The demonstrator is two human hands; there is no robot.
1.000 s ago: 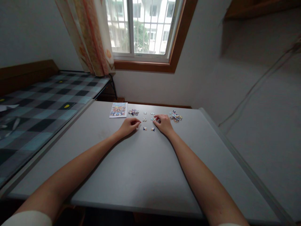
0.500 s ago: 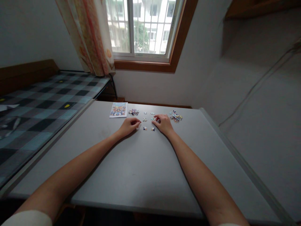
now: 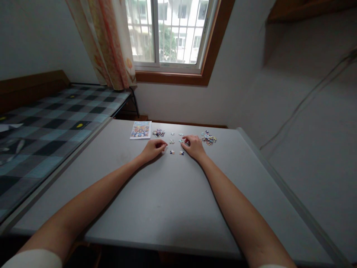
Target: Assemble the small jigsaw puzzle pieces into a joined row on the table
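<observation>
Well behind the left grip (image 3: pixel 153 149), a plain white sleeve (image 3: pixel 35 258) covers the upper arm; forward of it, both forearms are bare.

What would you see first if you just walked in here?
At the far end of the grey table, the left hand and right hand rest among small colourful jigsaw pieces. A colourful rectangular picture card lies left of them, and a bright barred window glows above.
</observation>
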